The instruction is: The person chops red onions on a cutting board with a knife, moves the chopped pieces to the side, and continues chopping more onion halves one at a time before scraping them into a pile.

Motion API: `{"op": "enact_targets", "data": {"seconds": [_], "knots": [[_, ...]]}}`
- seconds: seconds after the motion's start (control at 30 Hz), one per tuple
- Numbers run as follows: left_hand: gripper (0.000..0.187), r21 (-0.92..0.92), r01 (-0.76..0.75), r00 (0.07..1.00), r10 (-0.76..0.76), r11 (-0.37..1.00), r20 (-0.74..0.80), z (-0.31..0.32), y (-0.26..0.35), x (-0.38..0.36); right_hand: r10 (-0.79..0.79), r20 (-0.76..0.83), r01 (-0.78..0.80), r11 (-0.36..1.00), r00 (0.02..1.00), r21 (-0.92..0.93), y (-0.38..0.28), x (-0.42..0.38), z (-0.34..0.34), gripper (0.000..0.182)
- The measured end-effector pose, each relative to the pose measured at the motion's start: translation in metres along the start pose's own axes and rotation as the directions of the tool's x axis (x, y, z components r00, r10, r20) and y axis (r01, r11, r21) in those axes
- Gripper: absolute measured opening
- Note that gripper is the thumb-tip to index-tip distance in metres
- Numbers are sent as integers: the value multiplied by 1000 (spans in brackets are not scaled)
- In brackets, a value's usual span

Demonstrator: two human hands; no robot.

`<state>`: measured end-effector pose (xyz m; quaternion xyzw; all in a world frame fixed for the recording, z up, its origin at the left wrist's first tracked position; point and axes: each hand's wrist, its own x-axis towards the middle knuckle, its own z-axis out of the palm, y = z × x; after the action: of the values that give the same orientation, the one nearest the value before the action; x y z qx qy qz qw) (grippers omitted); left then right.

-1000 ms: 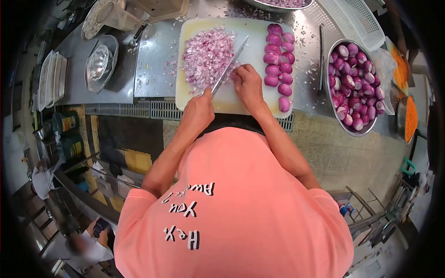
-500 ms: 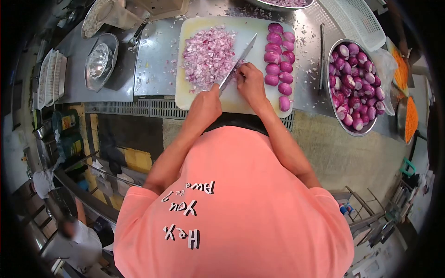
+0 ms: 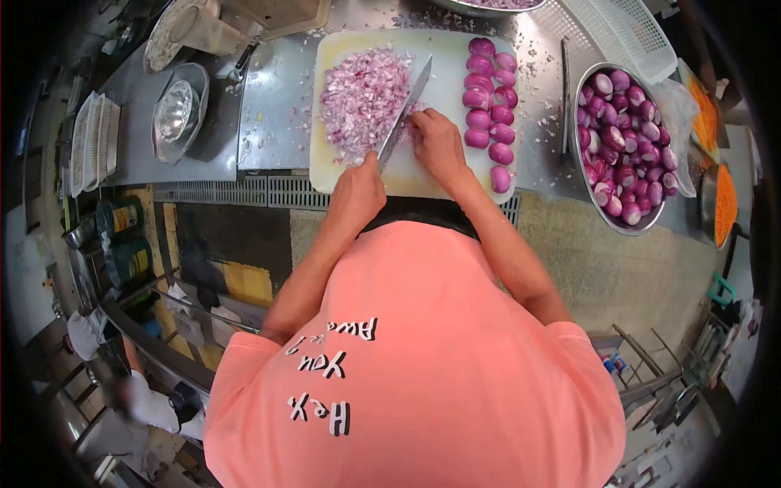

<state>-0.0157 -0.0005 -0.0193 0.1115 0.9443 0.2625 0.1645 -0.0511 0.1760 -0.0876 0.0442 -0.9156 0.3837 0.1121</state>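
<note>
My left hand is closed round the handle of a kitchen knife, its blade slanting up and away over the white cutting board. Just right of the blade, my right hand has its fingers bent and pressed together on a piece of onion, mostly hidden under the fingertips. A heap of chopped red onion lies left of the knife. Along the board's right side, peeled onion halves stand in two rows.
A metal bowl of peeled red onions stands to the right, near a white plastic basket. At the left are a clear bowl and another knife. Shredded orange food sits far right. Another person is at lower left.
The knife blade has shifted left, towards the chopped heap, its tip now further from the onion halves. My right hand has moved slightly left and stays bent.
</note>
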Motion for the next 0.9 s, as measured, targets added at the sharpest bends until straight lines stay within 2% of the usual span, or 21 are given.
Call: {"op": "enact_targets", "data": {"seconds": [0.1,0.2,0.3,0.47,0.53,0.63,0.67,0.77,0.83,0.9], "knots": [[24,-84,-5,999,1,996,-45,-9,13,-8,22,-15,-21,999,1000,42,-1,-4,-2,13],[24,3,-13,1000,13,1000,-9,10,11,9,34,-35,-32,998,999,56,-1,-6,-1,13],[21,-70,-48,999,46,996,-22,-5,22,13,41,-38,-39,997,998,63,1,-9,-2,15],[21,-40,-18,1000,18,999,11,10,20,11,76,-49,-73,996,996,59,0,-14,-6,15],[21,-55,-120,992,117,991,-55,11,19,23,70,-61,-66,996,996,56,1,-16,-9,14],[20,-96,-107,994,103,990,-43,0,31,11,41,-99,-38,999,994,33,3,-15,-9,13],[19,-39,-143,987,139,989,-80,11,27,13,57,-98,-53,998,994,43,5,-15,-8,12],[18,-52,-151,987,148,987,-66,23,27,32,78,-87,-73,996,993,56,7,-25,-11,12],[18,-61,-145,988,142,987,-58,11,34,35,51,-86,-46,997,995,57,7,-24,-22,12],[22,-114,-124,992,121,986,-28,-2,40,25,103,-149,-102,995,983,17,9,-28,-47,12]]}}
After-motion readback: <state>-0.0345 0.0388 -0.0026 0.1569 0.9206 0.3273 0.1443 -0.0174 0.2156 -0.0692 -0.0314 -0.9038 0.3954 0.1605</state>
